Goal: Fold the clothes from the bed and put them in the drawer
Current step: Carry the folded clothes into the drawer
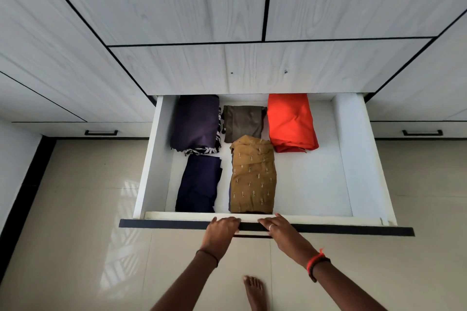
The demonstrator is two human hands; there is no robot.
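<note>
Head view shows the left hand (222,228) and right hand (275,227) side by side, fingers curled over the middle of the drawer (353,230) front, with folded clothes (252,179) inside just beyond them, so closing likely means pushing straight away toward the wardrobe (227,7).

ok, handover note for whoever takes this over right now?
Left hand and right hand: both grip the front edge of the drawer.
Drawer open. Done: five folded clothes inside, purple, olive, orange at the back, navy, mustard in front.
Left: shut the drawer. Bed out of view, so can't tell whether more clothes wait.
</note>
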